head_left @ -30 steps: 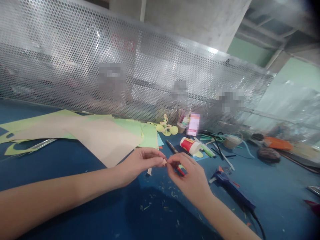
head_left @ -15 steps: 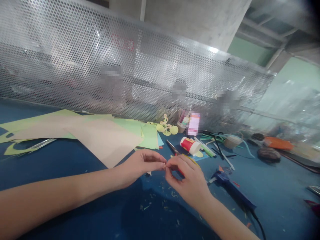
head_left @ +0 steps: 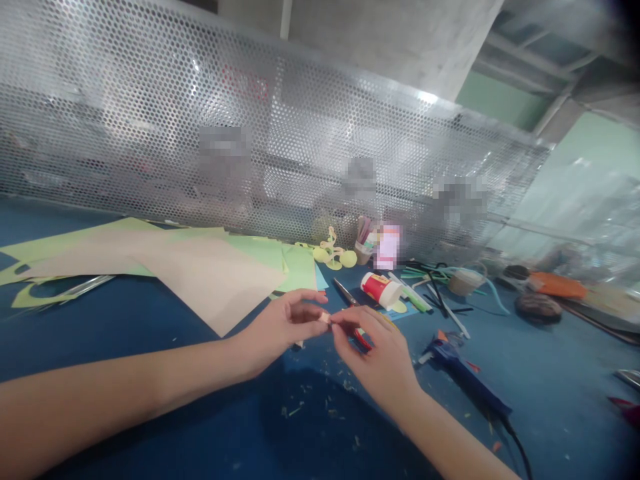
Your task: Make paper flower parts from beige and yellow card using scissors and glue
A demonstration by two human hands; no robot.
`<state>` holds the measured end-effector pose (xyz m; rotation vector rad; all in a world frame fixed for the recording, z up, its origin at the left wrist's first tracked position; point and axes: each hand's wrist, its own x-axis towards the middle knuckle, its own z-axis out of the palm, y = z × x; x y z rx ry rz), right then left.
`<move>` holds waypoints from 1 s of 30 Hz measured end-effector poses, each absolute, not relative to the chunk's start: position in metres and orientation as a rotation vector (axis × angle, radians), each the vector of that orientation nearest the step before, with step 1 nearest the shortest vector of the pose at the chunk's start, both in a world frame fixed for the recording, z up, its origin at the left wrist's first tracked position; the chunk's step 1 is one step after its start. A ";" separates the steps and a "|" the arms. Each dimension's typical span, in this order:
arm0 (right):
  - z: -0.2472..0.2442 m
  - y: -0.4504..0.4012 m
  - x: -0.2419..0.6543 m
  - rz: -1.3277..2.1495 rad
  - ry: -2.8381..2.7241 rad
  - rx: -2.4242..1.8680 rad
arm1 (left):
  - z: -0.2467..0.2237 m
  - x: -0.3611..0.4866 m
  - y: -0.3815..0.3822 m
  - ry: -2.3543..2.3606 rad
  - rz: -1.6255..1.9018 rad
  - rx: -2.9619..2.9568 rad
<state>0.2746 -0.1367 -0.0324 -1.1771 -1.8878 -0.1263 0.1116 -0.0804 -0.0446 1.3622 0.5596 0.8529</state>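
My left hand (head_left: 273, 330) pinches a tiny pale piece (head_left: 325, 318) between thumb and fingers, over the middle of the blue table. The fingertips of my right hand (head_left: 377, 353) are closed at the right end of that same piece; whether they grip it is too small to tell. Just beyond my right hand lie scissors (head_left: 344, 293) with red and yellow handles, partly hidden by the fingers. A red and white bottle (head_left: 381, 290) rests on its side behind them.
Pale and green paper sheets (head_left: 215, 280) spread at the left. A blue glue gun (head_left: 467, 380) with a cord lies at the right. Yellow paper shapes (head_left: 335, 253), a phone (head_left: 388, 247) and pipe cleaners (head_left: 440, 297) stand or lie further back, before a perforated metal screen (head_left: 150, 127).
My left fingers have spread a little and the pale piece shows more. My right index finger and thumb have shifted slightly, and more of the red scissor handle is visible.
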 end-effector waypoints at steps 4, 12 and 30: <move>-0.033 -0.134 0.277 -0.030 -1.833 -1.226 | -0.043 0.110 -0.077 0.526 0.858 1.420; -0.035 -0.134 0.276 -0.026 -1.862 -1.270 | -0.048 0.110 -0.075 0.578 0.835 1.484; -0.038 -0.136 0.274 -0.102 -1.891 -1.240 | -0.045 0.111 -0.083 0.496 0.912 1.713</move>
